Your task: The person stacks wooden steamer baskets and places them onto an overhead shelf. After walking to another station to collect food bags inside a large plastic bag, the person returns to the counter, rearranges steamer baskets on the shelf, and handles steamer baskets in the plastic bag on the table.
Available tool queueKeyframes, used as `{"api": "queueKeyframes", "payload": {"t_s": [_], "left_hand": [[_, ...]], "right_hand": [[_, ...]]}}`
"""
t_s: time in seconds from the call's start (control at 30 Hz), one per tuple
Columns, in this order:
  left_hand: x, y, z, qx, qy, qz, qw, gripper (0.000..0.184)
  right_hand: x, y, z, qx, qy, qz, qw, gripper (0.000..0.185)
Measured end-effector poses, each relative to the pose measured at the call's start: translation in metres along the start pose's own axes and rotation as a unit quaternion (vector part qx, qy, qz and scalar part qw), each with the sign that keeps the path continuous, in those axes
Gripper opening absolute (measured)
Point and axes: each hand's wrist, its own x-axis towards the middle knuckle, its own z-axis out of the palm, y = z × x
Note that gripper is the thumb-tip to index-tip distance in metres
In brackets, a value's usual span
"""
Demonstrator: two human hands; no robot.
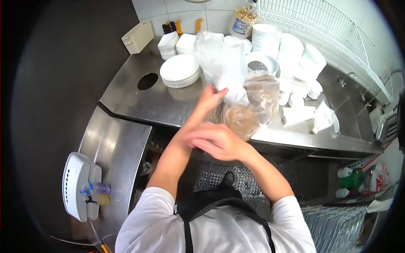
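Far left: white plastic unit on the lower steel counter, two small bottles, purplish and yellow, beside it. Next, on the upper counter: round dark opening, then a stack of round white plates, square white dishes behind.

Right hand crosses over the left forearm; fingers loosely extended, pointing left, released, nothing seen in them. Contact with the forearm: cannot tell.

Left hand grasps the lower part of a clear plastic bag between thumb and fingers. This bag spreads upward in front of the dishes. Against its lower right side, at the counter's front edge: wrinkled clear bag with brown contents.

Farther right: tall stacks of white bowls, small white dishes, white folded pieces, then the sink with taps.
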Motion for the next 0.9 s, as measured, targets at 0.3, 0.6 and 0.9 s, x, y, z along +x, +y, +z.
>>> {"api": "queueKeyframes", "payload": {"t_s": [0.3,0.6,0.9], "left_hand": [[-0.012,0.010,0.025,0.015,0.136,0.020,0.990,0.034],[-0.015,0.031,0.005,0.115,0.049,0.326,0.937,0.042],[0.032,0.006,0.005,-0.124,-0.047,0.261,0.956,0.045]], "right_hand": [[0.103,0.099,-0.146,-0.528,-0.252,0.245,0.773,0.058],[0.022,0.113,-0.144,-0.343,0.074,0.318,0.881,0.059],[0.022,0.124,-0.163,0.008,0.070,0.269,0.961,0.079]]}}
